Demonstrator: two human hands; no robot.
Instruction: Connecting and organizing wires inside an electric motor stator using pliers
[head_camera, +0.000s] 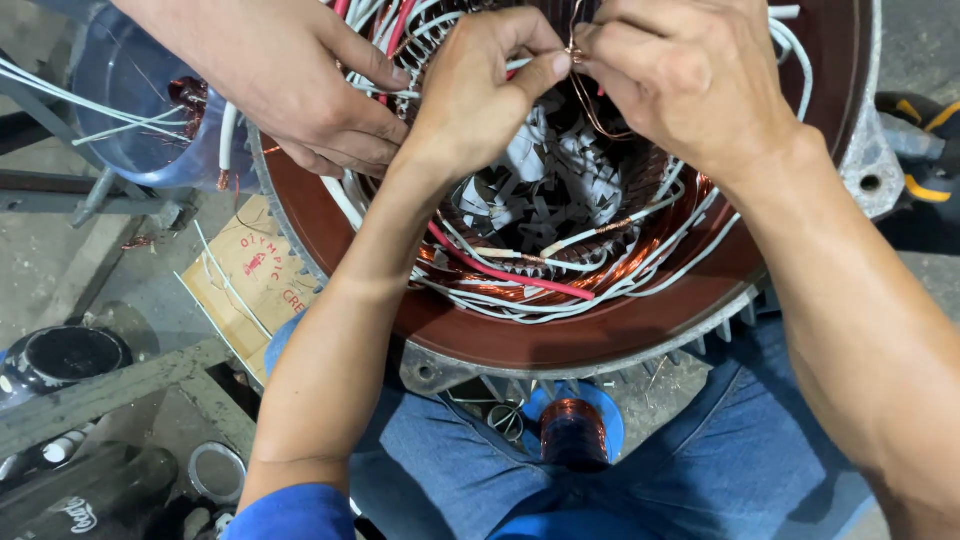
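Over the round stator, left hand and right hand both pinch thin, glossy copper wire.

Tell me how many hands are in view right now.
3. The left hand and right hand pinch copper wire over the motor stator; another person's hand rests at the upper left rim. None seem hidden.

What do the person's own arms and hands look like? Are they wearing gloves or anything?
No gloves: the left hand and right hand are bare, with no rings or watch showing. Both forearms are bare too. A short blue sleeve covers the left upper arm.
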